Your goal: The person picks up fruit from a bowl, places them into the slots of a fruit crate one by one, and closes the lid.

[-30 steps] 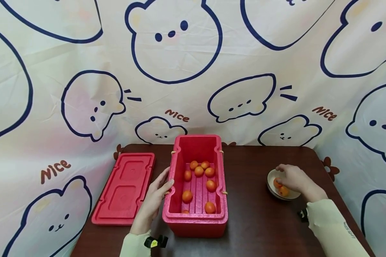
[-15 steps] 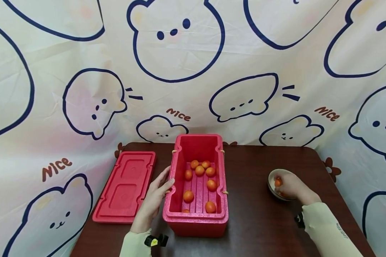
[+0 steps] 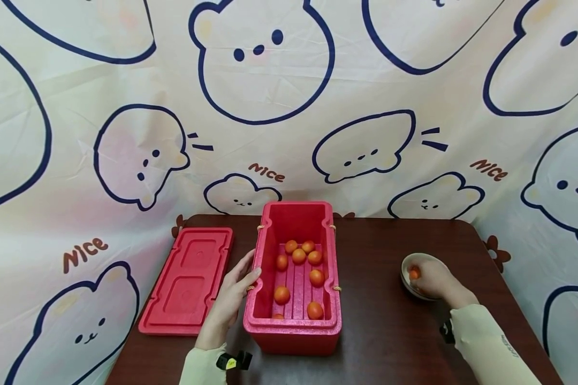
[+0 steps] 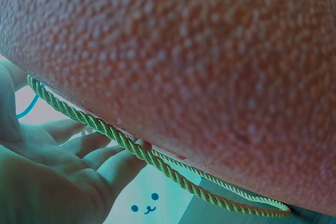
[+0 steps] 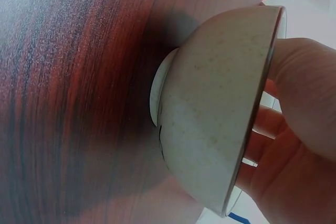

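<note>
In the head view a red foam box (image 3: pixel 294 339) stands on the table, several small round orange fruits (image 3: pixel 316 277) lying on its floor. My left hand (image 3: pixel 231 294) rests along the box's left wall, thumb at the rim; the left wrist view shows the fingers (image 4: pixel 121 169) stretched along the outside, beside a twisted cord (image 4: pixel 126 142). On the right, my right hand (image 3: pixel 435 279) reaches into a pale bowl (image 5: pixel 210 103), fingers curled about an orange fruit (image 3: pixel 415 272). The bowl's wall hides the fingertips in the right wrist view.
A red lid (image 3: pixel 185 286) lies flat left of the box. The dark wooden table (image 3: pixel 375 331) runs back to a cream cloth (image 3: pixel 289 149) with bear drawings. Small cord loops (image 3: pixel 337 289) sit on the box's sides.
My right hand has lowered into the bowl and its fingers have closed around a fruit. My left hand and the box have stayed in place.
</note>
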`<state>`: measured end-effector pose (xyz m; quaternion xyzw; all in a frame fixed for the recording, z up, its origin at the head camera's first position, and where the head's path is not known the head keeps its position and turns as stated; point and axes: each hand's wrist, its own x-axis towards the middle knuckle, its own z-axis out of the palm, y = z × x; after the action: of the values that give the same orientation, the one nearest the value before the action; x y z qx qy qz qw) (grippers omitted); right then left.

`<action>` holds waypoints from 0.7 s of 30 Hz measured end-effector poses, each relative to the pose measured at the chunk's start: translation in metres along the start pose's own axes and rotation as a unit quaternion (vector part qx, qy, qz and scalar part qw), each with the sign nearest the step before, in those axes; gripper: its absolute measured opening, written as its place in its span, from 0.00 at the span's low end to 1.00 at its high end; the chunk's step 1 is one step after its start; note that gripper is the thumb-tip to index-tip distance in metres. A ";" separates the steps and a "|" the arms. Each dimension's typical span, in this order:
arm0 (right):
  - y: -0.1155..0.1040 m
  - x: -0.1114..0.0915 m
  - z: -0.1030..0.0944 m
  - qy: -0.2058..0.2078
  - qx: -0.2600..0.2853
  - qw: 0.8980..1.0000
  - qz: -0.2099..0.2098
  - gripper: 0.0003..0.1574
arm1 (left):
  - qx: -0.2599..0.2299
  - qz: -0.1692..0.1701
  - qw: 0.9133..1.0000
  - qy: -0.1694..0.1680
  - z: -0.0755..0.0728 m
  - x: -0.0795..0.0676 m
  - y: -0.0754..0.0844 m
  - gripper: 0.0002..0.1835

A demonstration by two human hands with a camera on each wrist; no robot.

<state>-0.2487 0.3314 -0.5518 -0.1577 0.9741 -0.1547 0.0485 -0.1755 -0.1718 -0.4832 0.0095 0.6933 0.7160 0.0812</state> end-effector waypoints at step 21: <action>-0.009 0.001 -0.017 -0.026 0.016 0.998 0.056 0.25 | 0.000 0.001 1.000 0.006 0.000 0.000 -0.002 0.35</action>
<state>-0.2498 0.3277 -0.5331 -0.1062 0.9772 -0.1630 0.0849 -0.1749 -0.1717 -0.4846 0.0061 0.6937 0.7161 0.0766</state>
